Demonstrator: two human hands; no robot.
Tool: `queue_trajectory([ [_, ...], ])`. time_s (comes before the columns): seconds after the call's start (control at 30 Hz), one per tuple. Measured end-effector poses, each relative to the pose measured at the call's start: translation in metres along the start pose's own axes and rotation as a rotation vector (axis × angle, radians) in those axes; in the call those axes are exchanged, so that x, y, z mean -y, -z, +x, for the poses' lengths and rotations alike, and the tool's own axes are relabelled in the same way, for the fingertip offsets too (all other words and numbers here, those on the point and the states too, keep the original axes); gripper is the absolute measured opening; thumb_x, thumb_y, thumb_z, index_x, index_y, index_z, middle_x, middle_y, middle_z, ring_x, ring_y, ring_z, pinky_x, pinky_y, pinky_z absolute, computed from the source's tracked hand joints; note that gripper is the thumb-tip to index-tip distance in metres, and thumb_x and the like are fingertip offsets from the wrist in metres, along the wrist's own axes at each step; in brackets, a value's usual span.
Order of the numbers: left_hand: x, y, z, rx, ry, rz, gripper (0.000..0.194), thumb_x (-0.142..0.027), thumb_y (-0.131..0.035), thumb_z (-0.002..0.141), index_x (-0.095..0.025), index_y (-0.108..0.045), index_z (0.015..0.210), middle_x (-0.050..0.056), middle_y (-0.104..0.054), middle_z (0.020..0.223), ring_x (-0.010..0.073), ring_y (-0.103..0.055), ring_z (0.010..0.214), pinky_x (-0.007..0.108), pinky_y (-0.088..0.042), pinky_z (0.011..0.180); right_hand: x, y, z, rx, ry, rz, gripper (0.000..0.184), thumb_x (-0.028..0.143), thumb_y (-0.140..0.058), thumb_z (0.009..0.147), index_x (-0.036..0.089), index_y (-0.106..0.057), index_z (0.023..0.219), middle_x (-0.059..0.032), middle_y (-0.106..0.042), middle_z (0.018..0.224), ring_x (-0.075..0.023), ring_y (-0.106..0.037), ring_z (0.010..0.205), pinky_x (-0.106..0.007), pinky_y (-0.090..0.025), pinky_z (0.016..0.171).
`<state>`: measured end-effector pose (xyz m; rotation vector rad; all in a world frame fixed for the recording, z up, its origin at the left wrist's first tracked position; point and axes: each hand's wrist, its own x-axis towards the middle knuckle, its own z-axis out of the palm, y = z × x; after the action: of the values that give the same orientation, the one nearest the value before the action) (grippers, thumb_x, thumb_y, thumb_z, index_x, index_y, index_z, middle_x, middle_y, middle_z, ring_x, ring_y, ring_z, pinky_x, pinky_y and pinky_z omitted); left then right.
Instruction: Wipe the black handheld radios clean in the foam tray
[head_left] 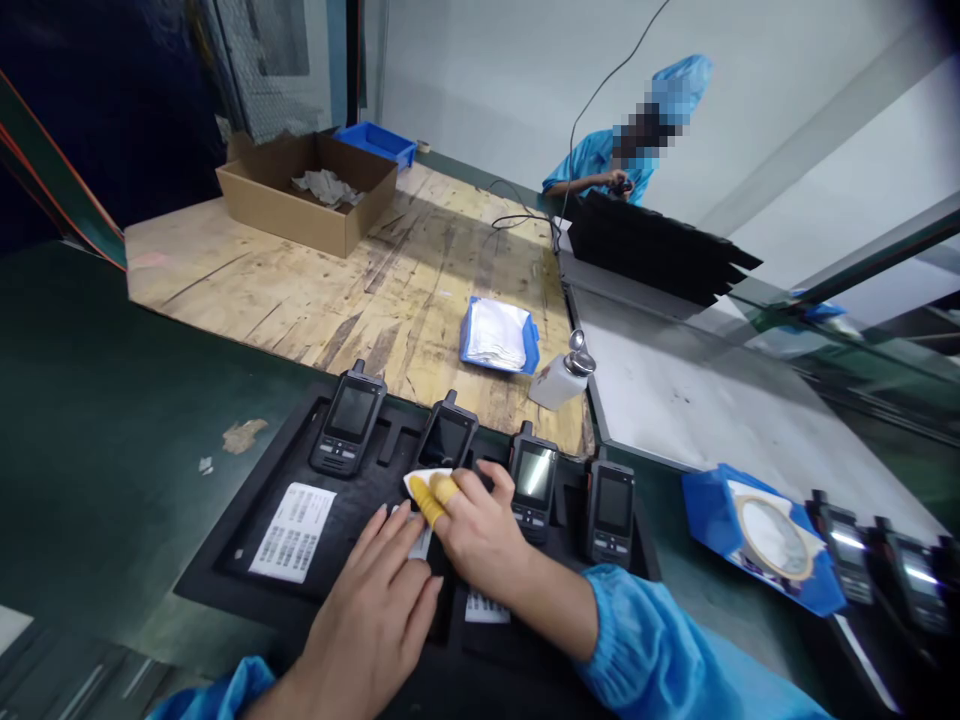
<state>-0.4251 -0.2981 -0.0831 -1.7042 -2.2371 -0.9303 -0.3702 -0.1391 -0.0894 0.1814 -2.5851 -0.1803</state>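
Observation:
A black foam tray (225, 540) lies in front of me with several black handheld radios standing in its slots. My right hand (480, 535), with yellow finger cots on two fingers, pinches a small white cloth (421, 482) against the second radio (446, 437). My left hand (371, 610) rests flat on the tray just below it, fingers spread, over a white label. Other radios stand at the left (349, 420) and at the right (534, 480), (613, 508). A barcode sheet (294, 532) lies on the tray's left part.
A white pump bottle (561, 378) and a blue tray of white cloths (499, 335) sit on the plywood bench. A cardboard box (307, 190) stands far left. A blue tray with a tape roll (765, 540) and more radios lie right. A person in blue works at the back.

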Motion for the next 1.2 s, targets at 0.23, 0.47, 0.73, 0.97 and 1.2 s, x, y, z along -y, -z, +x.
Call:
queue_trajectory([
  [0.23, 0.004, 0.03, -0.008, -0.285, 0.099, -0.203, 0.015, -0.002, -0.053, 0.081, -0.017, -0.056, 0.079, 0.002, -0.061, 0.075, 0.0165, -0.06, 0.078, 0.034, -0.051, 0.08, -0.018, 0.013, 0.001, -0.057, -0.099, 0.02, 0.022, 0.012, -0.049, 0.087, 0.022, -0.069, 0.086, -0.0011, -0.064, 0.089, -0.0158, -0.047, 0.085, -0.041, -0.02, 0.094],
  [0.47, 0.033, 0.046, -0.024, -0.289, 0.163, -0.071, 0.01, -0.008, -0.057, 0.083, -0.018, -0.057, 0.079, 0.002, -0.059, 0.076, 0.0173, -0.058, 0.076, 0.034, -0.046, 0.075, -0.015, 0.01, -0.018, 0.005, -0.064, 0.002, 0.025, 0.01, -0.049, 0.087, 0.02, -0.067, 0.074, -0.0027, -0.065, 0.087, -0.0163, -0.047, 0.083, -0.041, -0.021, 0.094],
  [0.73, 0.058, 0.039, -0.032, -0.031, 0.162, 0.183, 0.016, -0.026, -0.049, 0.091, -0.017, -0.057, 0.1, 0.013, -0.06, 0.122, 0.0291, -0.052, 0.119, 0.052, -0.039, 0.102, -0.015, 0.022, 0.029, -0.029, -0.04, 0.073, 0.022, 0.013, -0.049, 0.086, 0.02, -0.068, 0.076, -0.0037, -0.063, 0.088, -0.0167, -0.046, 0.082, -0.041, -0.022, 0.091],
  [0.97, 0.056, 0.034, -0.026, 0.132, 0.117, 0.351, 0.041, -0.04, -0.057, 0.085, -0.01, -0.056, 0.113, 0.026, -0.049, 0.133, 0.035, -0.048, 0.123, 0.056, -0.047, 0.096, -0.025, -0.03, 0.112, 0.015, -0.054, -0.11, 0.019, 0.015, -0.054, 0.086, 0.021, -0.069, 0.075, -0.0039, -0.059, 0.08, -0.0185, -0.044, 0.082, -0.042, -0.018, 0.089],
  [1.2, 0.05, 0.032, -0.027, 0.131, 0.17, 0.338, 0.035, -0.037, -0.052, 0.087, -0.01, -0.059, 0.109, 0.026, -0.05, 0.132, 0.0344, -0.047, 0.125, 0.056, -0.046, 0.097, 0.012, -0.033, 0.09, 0.066, 0.128, -0.008, 0.018, 0.015, -0.052, 0.088, 0.019, -0.068, 0.08, -0.0036, -0.062, 0.086, -0.0182, -0.044, 0.085, -0.043, -0.018, 0.093],
])
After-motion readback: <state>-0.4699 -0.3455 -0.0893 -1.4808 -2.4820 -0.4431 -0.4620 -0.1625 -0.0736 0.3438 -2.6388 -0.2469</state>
